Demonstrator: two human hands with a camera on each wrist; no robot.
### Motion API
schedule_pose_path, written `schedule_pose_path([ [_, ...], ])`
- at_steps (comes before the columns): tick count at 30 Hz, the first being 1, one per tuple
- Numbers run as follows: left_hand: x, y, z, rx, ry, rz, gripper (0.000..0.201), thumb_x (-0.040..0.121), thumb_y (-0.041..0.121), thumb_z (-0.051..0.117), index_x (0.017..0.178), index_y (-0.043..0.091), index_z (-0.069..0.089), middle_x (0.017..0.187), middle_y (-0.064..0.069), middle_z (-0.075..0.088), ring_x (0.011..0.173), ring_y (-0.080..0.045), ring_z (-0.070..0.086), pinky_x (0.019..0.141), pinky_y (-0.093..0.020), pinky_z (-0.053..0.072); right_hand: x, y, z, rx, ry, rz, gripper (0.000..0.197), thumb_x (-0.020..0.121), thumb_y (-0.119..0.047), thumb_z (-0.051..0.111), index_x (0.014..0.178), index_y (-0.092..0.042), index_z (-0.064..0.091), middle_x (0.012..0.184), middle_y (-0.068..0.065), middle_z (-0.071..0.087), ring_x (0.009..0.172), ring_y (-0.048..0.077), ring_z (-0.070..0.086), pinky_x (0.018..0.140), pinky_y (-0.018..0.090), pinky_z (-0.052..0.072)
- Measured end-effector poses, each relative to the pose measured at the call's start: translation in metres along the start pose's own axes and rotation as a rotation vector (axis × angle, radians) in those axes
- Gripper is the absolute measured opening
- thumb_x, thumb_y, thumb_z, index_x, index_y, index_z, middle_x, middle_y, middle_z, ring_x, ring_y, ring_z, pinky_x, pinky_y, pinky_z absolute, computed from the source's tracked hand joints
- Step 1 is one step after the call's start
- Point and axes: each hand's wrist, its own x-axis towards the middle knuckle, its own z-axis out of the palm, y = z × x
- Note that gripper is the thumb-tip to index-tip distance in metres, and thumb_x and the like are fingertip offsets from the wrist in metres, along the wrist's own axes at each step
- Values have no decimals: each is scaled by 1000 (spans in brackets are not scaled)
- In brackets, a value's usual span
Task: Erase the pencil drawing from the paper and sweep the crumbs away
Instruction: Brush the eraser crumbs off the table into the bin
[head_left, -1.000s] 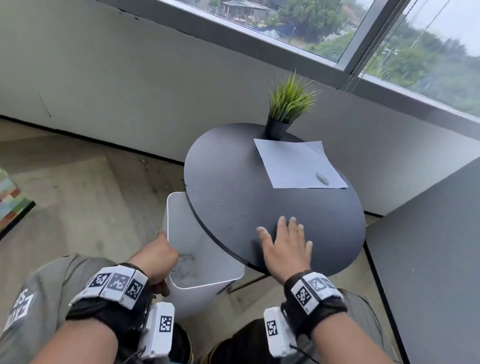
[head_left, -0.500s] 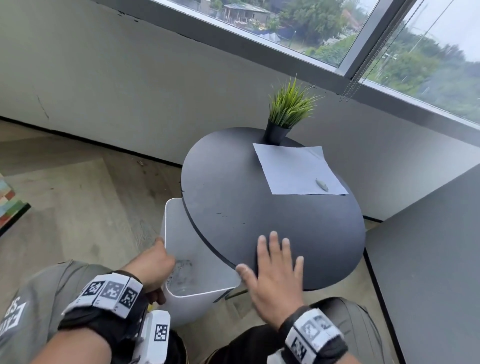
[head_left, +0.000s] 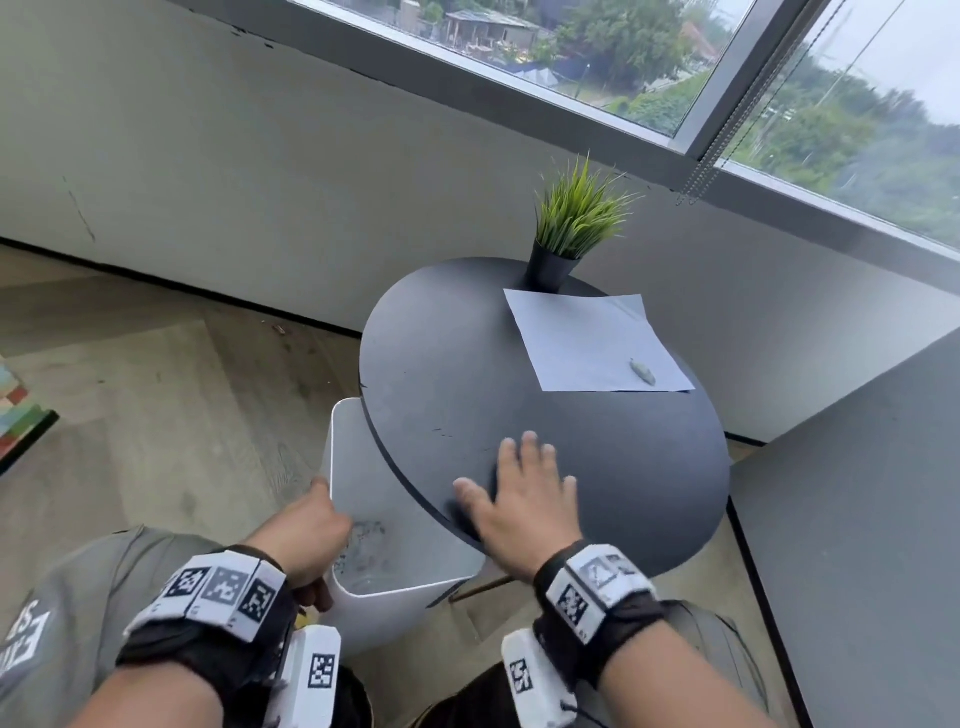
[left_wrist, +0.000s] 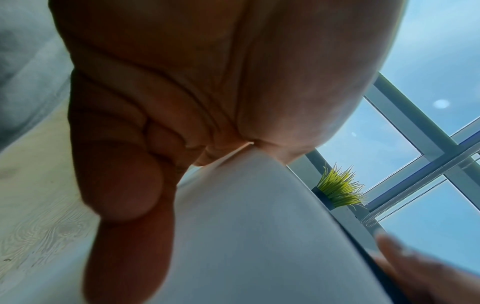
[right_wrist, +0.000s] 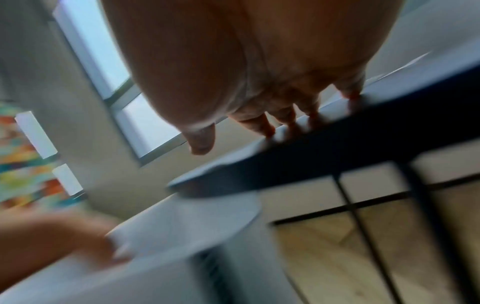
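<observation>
A white sheet of paper (head_left: 592, 343) lies at the far right of the round black table (head_left: 441, 353). A small grey eraser (head_left: 642, 372) rests on the sheet near its right front corner. My right hand (head_left: 519, 496) lies flat on the table's near left edge, fingers straight and spread; its fingertips (right_wrist: 270, 129) touch the tabletop (right_wrist: 337, 156). My left hand (head_left: 306, 530) grips the rim of a white bin (head_left: 358, 467) that stands under the table's left edge. In the left wrist view the left fingers (left_wrist: 122, 185) curl round the bin wall (left_wrist: 246, 226). Dark specks (head_left: 363, 545) lie inside the bin.
A potted green grass plant (head_left: 576, 223) stands at the table's back edge beside the paper. A grey slab (head_left: 857, 519) borders the table on the right. Behind it run a wall and a window. Wooden floor lies to the left.
My right hand slid back toward the table's near edge over the bin, then moved forward onto the tabletop again. My left hand kept its grip on the bin rim.
</observation>
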Motion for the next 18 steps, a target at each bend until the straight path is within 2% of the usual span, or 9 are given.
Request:
schedule_pose_path([
  [3, -13, 11, -6, -56, -60, -22, 31, 97, 25, 45, 127, 21, 37, 89, -29, 68, 50, -40, 68, 41, -36, 50, -33, -43, 10, 9, -133, -426, 93, 86, -78, 22, 158, -22, 4, 165, -4, -6, 151, 13, -11, 122, 47, 0],
  [5, -18, 13, -11, -104, -58, -12, 33, 95, 28, 47, 126, 23, 38, 87, -29, 68, 48, -39, 67, 42, -32, 48, -29, -36, -3, 171, -86, -508, 84, 90, -69, 36, 158, -25, 12, 165, -8, 8, 150, 4, 3, 123, 36, 8],
  [7, -19, 10, -13, -94, -58, -20, 36, 93, 23, 43, 128, 24, 35, 88, -30, 67, 49, -38, 68, 44, -32, 49, -9, -5, -18, 241, 23, -330, 77, 95, -57, 49, 157, -25, 16, 164, -7, 14, 150, 6, 9, 122, 32, 10],
  [9, -16, 8, -12, -80, -48, -40, 35, 93, 16, 38, 127, 22, 34, 87, -33, 67, 49, -38, 69, 43, -31, 48, 7, 19, -27, 107, 27, 19, 79, 95, -61, 44, 157, -24, 12, 166, -1, 6, 152, 19, 4, 122, 43, 11],
  [11, -15, 8, -11, -74, -34, -55, 28, 96, 14, 36, 124, 19, 34, 86, -37, 66, 48, -39, 68, 41, -30, 47, 9, 17, -19, -34, -61, 132, 83, 91, -71, 34, 157, -26, 7, 166, -2, -6, 151, 27, -5, 119, 57, 9],
  [12, -14, 10, -10, -74, -32, -60, 25, 98, 15, 36, 123, 18, 34, 86, -38, 66, 47, -38, 67, 41, -30, 46, 4, 8, -11, -73, -102, 39, 86, 90, -74, 30, 157, -27, 4, 165, -4, -11, 151, 26, -11, 118, 59, 6],
  [14, -16, 12, -9, -76, -24, -49, 22, 99, 21, 37, 121, 20, 34, 89, -35, 66, 45, -36, 67, 44, -31, 47, -20, -17, -2, -106, -174, -305, 85, 91, -73, 30, 158, -28, 4, 164, -8, -14, 150, 17, -16, 120, 53, -1],
  [16, -18, 14, -10, -73, -23, -39, 24, 98, 24, 39, 122, 21, 34, 92, -31, 65, 46, -36, 67, 46, -35, 50, -26, -24, -12, -24, -187, -566, 77, 94, -65, 41, 157, -30, 14, 165, -12, 1, 150, 5, -7, 123, 38, 1],
  [18, -19, 13, -13, -67, -25, -44, 25, 96, 19, 37, 121, 20, 34, 85, -32, 67, 47, -36, 68, 45, -34, 50, 3, -9, -27, 72, -72, -544, 73, 95, -57, 49, 156, -27, 21, 164, -12, 12, 149, 2, 4, 123, 31, 8],
])
